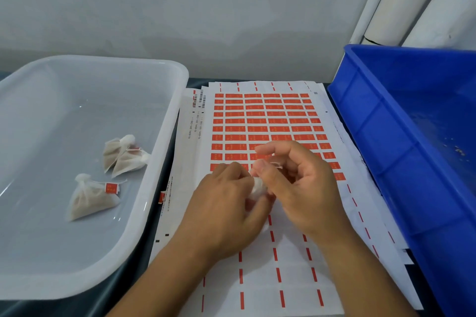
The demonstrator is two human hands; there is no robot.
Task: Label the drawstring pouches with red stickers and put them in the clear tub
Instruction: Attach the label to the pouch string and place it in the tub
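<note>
- Sticker sheet [270, 121], stacked on others, fills the lane between clear tub [164, 121] on the left and blue bin [386, 136] on the right; its near rows are peeled bare.
- Left hand [226, 203] curls around a white pouch [258, 187] — mostly hidden.
- Right hand [301, 183] meets it from the right, thumb and fingers pinching the pouch's gathered top; index finger raised.
- In the tub: one labelled pouch [90, 198], farther back a pair of pouches [123, 154] touching.
- Grey wall [180, 8] behind.

Four pouches [91, 198], two tubs [159, 152]
</note>
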